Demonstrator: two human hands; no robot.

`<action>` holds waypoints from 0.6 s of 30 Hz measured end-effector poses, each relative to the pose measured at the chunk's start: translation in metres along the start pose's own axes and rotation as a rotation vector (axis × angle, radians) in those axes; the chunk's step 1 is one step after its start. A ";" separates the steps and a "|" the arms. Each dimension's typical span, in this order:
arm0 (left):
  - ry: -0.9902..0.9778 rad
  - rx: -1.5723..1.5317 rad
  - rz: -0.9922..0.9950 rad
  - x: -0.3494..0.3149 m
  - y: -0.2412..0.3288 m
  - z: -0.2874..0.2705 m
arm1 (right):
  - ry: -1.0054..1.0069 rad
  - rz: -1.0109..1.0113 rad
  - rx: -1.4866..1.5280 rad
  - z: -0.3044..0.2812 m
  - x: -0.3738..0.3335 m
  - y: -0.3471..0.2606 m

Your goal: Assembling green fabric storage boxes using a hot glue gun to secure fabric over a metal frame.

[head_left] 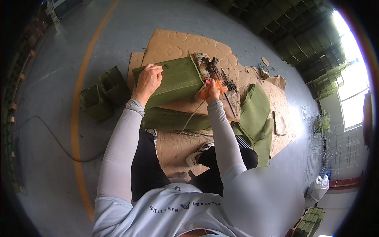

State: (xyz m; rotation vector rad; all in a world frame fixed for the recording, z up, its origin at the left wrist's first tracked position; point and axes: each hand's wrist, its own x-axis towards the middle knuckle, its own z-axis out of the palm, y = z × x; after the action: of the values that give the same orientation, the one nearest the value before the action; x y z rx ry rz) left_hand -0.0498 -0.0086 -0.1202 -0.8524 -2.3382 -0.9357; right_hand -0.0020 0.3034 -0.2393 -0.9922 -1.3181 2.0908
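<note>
A green fabric box (171, 77) lies on its side in front of me on cardboard. My left hand (148, 82) is closed over its left end, fingers curled at the upper edge. Beyond the box's right end, my right hand (213, 91) is wrapped round an orange corded tool (204, 93) that looks like a glue gun. A pale cord runs down from it toward my feet. Right beside that hand sits a dark, crusted metal piece (214, 71), with a thin rod (229, 104) lying near it.
Under the work lies a stamped cardboard sheet (173, 41). Two open green boxes (93, 103) stand on the floor to the left. Folded green fabric (256, 106) lies at right. Stacks of green boxes (302, 43) rise at the back right, and wire racks (319, 146) stand far right.
</note>
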 end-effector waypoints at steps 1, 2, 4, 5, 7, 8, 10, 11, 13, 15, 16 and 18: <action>-0.002 0.008 -0.014 -0.003 -0.004 -0.001 | 0.030 -0.046 -0.168 0.007 0.002 0.000; 0.002 -0.001 -0.009 0.001 0.000 0.001 | 0.043 -0.097 -0.153 0.006 0.016 0.001; 0.004 -0.006 0.015 0.005 0.002 0.005 | 0.065 -0.136 -0.191 -0.004 0.031 0.004; 0.007 -0.007 0.030 0.007 0.004 0.006 | 0.082 -0.169 -0.237 -0.011 0.038 0.006; 0.000 -0.015 0.048 0.012 0.008 0.008 | 0.106 -0.234 -0.274 -0.022 0.046 0.005; -0.004 -0.018 0.052 0.014 0.009 0.009 | 0.056 -0.212 -0.501 -0.031 0.048 -0.001; -0.004 0.026 0.033 0.002 -0.006 0.001 | -0.218 -0.111 -0.836 -0.031 0.019 -0.013; 0.012 0.040 0.025 -0.002 -0.009 -0.001 | -0.274 -0.085 -0.980 -0.032 0.006 -0.032; -0.001 0.025 0.038 0.002 -0.001 0.002 | -0.382 -0.351 -1.123 -0.069 0.000 -0.077; -0.013 0.018 0.046 0.003 0.002 0.004 | -0.333 -0.437 -0.635 -0.108 -0.023 -0.117; -0.011 0.017 0.052 0.004 0.004 0.008 | -0.235 -0.486 -0.721 -0.135 -0.037 -0.144; -0.027 -0.016 0.042 0.005 0.010 0.017 | -0.025 -0.492 -0.909 -0.184 -0.079 -0.203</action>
State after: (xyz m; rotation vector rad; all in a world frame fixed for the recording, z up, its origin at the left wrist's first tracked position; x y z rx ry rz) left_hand -0.0492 0.0111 -0.1236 -0.9226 -2.3290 -0.9317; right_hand 0.1934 0.4367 -0.0804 -0.8164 -2.3135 1.1124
